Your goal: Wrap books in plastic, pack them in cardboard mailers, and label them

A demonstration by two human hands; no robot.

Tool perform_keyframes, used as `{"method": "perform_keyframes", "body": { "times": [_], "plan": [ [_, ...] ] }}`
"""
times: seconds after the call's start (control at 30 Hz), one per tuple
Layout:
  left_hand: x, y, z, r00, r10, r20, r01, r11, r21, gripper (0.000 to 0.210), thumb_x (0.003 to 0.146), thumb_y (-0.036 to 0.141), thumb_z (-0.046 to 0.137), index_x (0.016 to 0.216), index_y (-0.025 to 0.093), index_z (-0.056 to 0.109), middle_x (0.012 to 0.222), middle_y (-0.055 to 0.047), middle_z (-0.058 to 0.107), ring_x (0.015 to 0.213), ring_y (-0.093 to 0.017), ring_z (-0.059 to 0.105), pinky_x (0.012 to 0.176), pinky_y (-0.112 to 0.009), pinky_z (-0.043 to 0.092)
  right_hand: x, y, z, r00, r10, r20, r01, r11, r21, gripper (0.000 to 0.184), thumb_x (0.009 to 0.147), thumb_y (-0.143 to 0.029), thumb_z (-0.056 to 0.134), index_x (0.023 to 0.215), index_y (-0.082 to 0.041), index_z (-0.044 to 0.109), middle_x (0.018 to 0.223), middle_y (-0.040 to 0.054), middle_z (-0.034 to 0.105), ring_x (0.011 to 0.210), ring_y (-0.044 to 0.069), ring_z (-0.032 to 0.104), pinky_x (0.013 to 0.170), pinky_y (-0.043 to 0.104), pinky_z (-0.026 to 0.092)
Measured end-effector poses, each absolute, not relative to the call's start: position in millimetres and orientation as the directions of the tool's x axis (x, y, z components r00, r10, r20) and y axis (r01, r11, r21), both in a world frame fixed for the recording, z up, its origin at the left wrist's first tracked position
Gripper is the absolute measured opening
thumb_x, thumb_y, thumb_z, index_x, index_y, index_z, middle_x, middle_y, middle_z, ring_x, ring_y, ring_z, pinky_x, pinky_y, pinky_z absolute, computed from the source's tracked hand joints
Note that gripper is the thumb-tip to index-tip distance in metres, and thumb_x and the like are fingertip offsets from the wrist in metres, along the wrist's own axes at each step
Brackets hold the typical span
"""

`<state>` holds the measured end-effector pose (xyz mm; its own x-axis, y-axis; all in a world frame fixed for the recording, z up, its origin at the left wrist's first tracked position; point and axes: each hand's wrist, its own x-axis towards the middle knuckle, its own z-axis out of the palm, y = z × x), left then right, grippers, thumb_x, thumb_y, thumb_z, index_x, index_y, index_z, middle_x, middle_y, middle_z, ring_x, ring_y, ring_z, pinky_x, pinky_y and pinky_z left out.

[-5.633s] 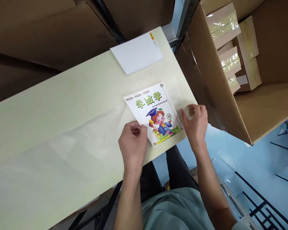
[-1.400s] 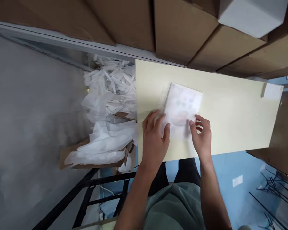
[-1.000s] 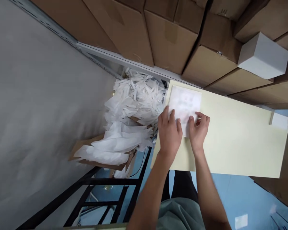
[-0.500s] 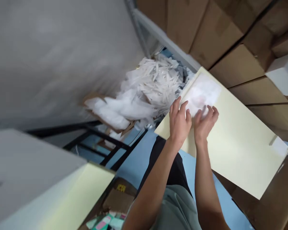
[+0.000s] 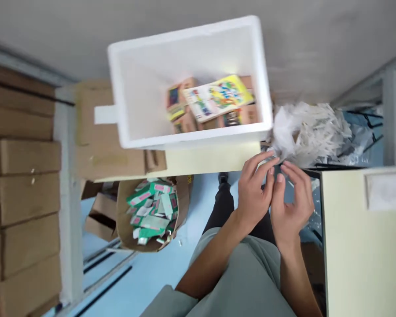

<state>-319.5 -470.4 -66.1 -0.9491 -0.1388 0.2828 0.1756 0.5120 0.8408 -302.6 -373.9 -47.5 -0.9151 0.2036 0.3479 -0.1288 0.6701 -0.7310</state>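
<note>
My left hand (image 5: 255, 187) and my right hand (image 5: 292, 196) hover close together in front of my body, over the gap between two cream-coloured tabletops. Fingers on both hands are curved and apart, and I make out nothing held between them. Just beyond the fingertips lies a heap of white plastic bags and scraps (image 5: 323, 132). Ahead to the left, a white foam box (image 5: 185, 141) stands on the cream tabletop (image 5: 214, 160). Inside it are small printed boxes (image 5: 178, 103) and a flat, colourful yellow-and-white packet (image 5: 219, 97).
A carton (image 5: 181, 211) full of green and pink small boxes stands on the blue floor, left of my legs. Brown cartons (image 5: 29, 193) are stacked on the left shelf. A second cream tabletop (image 5: 366, 255) with a white rectangular piece (image 5: 387, 191) is at my right.
My view has swung from the tabletop with the white sheet to the foam box. Both hands have left that surface and the white sheet under them.
</note>
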Motion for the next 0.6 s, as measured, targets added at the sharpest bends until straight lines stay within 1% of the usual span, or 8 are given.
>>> {"method": "perform_keyframes", "body": {
  "times": [0.07, 0.13, 0.23, 0.3, 0.4, 0.5, 0.57, 0.6],
  "plan": [
    [-306.8, -533.7, -52.5, -0.917, -0.231, 0.326, 0.163, 0.528, 0.833, 0.024, 0.112, 0.016, 0.059, 0.13, 0.025, 0.074, 0.137, -0.008, 0.078, 0.132, -0.02, 0.073, 0.112, -0.037, 0.061, -297.4, -434.2, -28.7, -0.94, 0.05, 0.337, -0.236, 0.618, -0.75, 0.023, 0.111, -0.019, 0.062, 0.129, -0.026, 0.075, 0.125, 0.0099, 0.08, 0.121, 0.025, 0.078, 0.107, 0.047, 0.064],
    [-291.7, -601.6, -43.7, -0.881, -0.315, 0.353, 0.122, 0.569, 0.813, 0.028, 0.111, 0.013, 0.058, 0.13, 0.026, 0.074, 0.136, -0.008, 0.079, 0.132, -0.019, 0.073, 0.112, -0.037, 0.061, -291.8, -498.1, -19.3, -0.953, -0.103, 0.284, -0.294, 0.534, -0.792, 0.024, 0.111, -0.017, 0.06, 0.128, -0.026, 0.075, 0.123, 0.009, 0.081, 0.12, 0.023, 0.078, 0.106, 0.044, 0.064],
    [-265.2, -708.5, -45.7, -0.83, -0.461, 0.314, -0.041, 0.611, 0.791, 0.028, 0.112, 0.015, 0.057, 0.129, 0.026, 0.076, 0.136, -0.008, 0.079, 0.13, -0.02, 0.073, 0.112, -0.038, 0.06, -288.1, -601.3, -29.8, -0.938, -0.319, 0.139, -0.268, 0.408, -0.873, 0.022, 0.114, -0.022, 0.055, 0.125, -0.025, 0.075, 0.119, 0.0089, 0.082, 0.115, 0.021, 0.079, 0.103, 0.039, 0.064],
    [-246.0, -778.6, -61.8, -0.785, -0.569, 0.246, -0.173, 0.582, 0.795, 0.025, 0.112, 0.02, 0.058, 0.127, 0.024, 0.077, 0.134, -0.01, 0.079, 0.13, -0.022, 0.073, 0.115, -0.041, 0.058, -291.1, -669.5, -54.9, -0.913, -0.407, 0.014, -0.188, 0.391, -0.901, 0.023, 0.114, -0.031, 0.055, 0.123, -0.023, 0.075, 0.118, 0.0094, 0.083, 0.11, 0.021, 0.08, 0.1, 0.037, 0.065],
    [-217.5, -872.7, -106.8, -0.7, -0.712, 0.052, -0.368, 0.422, 0.828, 0.025, 0.109, 0.028, 0.06, 0.128, 0.021, 0.075, 0.135, -0.013, 0.078, 0.131, -0.025, 0.072, 0.113, -0.044, 0.059, -302.2, -755.1, -108.0, -0.862, -0.439, -0.254, -0.016, 0.524, -0.852, 0.023, 0.111, -0.035, 0.058, 0.122, -0.021, 0.074, 0.115, 0.0102, 0.085, 0.103, 0.024, 0.082, 0.095, 0.037, 0.065],
    [-194.6, -942.4, -158.9, -0.596, -0.769, -0.23, -0.544, 0.177, 0.82, 0.034, 0.101, 0.032, 0.068, 0.131, 0.019, 0.072, 0.135, -0.017, 0.076, 0.119, -0.027, 0.075, 0.098, -0.041, 0.064, -313.2, -808.9, -153.8, -0.753, -0.389, -0.531, 0.065, 0.758, -0.649, 0.018, 0.108, -0.034, 0.062, 0.101, -0.023, 0.074, 0.097, 0.0094, 0.085, 0.098, 0.029, 0.082, 0.091, 0.039, 0.061],
    [-185.9, -971.3, -184.7, -0.542, -0.768, -0.341, -0.598, 0.068, 0.798, 0.038, 0.096, 0.03, 0.071, 0.132, 0.018, 0.07, 0.132, -0.018, 0.074, 0.109, -0.026, 0.076, 0.095, -0.041, 0.065, -316.6, -827.3, -169.8, -0.726, -0.308, -0.615, 0.089, 0.844, -0.529, 0.024, 0.107, -0.037, 0.062, 0.087, -0.025, 0.069, 0.085, 0.0083, 0.082, 0.093, 0.03, 0.082, 0.087, 0.038, 0.059],
    [-183.9, -980.5, -193.0, -0.524, -0.766, -0.373, -0.606, 0.028, 0.795, 0.038, 0.095, 0.028, 0.072, 0.131, 0.017, 0.07, 0.131, -0.018, 0.073, 0.104, -0.025, 0.076, 0.096, -0.042, 0.064, -316.8, -832.4, -172.9, -0.727, -0.272, -0.63, 0.109, 0.861, -0.497, 0.026, 0.107, -0.039, 0.063, 0.084, -0.026, 0.067, 0.08, 0.0071, 0.08, 0.09, 0.029, 0.081, 0.084, 0.036, 0.057]
  ]
}}
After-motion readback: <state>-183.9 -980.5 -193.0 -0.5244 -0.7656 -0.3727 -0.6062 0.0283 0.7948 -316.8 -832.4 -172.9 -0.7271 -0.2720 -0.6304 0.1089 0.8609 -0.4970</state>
